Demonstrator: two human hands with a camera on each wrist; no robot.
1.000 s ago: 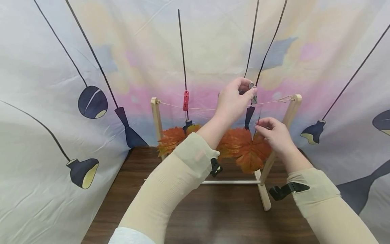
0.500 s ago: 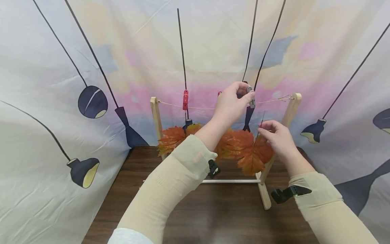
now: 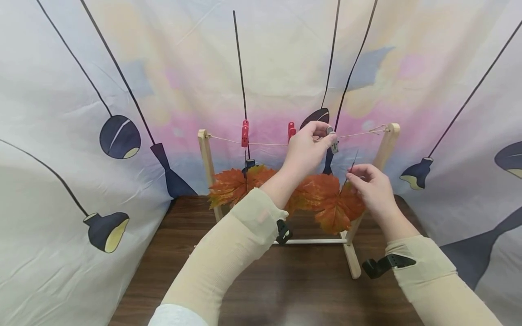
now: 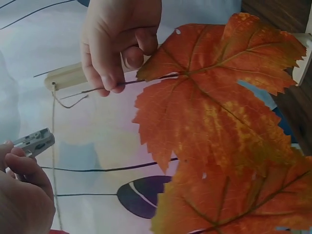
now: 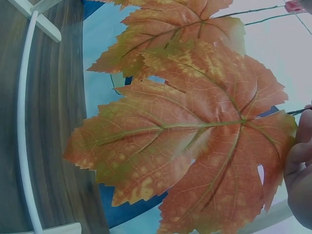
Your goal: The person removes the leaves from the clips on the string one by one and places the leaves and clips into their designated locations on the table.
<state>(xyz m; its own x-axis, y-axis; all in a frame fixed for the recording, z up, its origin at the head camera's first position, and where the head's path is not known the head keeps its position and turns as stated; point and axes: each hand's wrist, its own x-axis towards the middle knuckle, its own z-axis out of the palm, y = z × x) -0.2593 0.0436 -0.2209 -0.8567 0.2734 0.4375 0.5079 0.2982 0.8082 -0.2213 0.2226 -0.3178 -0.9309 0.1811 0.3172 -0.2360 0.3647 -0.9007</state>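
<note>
My left hand (image 3: 306, 147) pinches a grey clothespin (image 3: 333, 143) close to the string (image 3: 265, 144); in the left wrist view its tip end (image 4: 46, 137) is right by the string. Whether it touches is unclear. Lower and to the right, my right hand (image 3: 373, 184) pinches the thin dark stem (image 4: 129, 82) of an orange artificial leaf (image 5: 209, 131). That leaf hangs below the string, its stem end pointing up. Beside it is another orange leaf (image 4: 243, 204), partly overlapped. Two red clothespins, one left (image 3: 245, 133) and one mid-string (image 3: 291, 129), sit on the string.
Wooden posts, left (image 3: 207, 156) and right (image 3: 385, 151), carry the string. A white rod (image 3: 318, 242) joins them low above the brown table (image 3: 293, 290). Another orange leaf (image 3: 228, 183) hangs at left. Behind is a cloth backdrop (image 3: 187, 68) printed with lamps.
My left hand has come down with the grey clothespin, bringing the middle red clothespin into view. My right hand has moved slightly right and down, still pinching the leaf stem.
</note>
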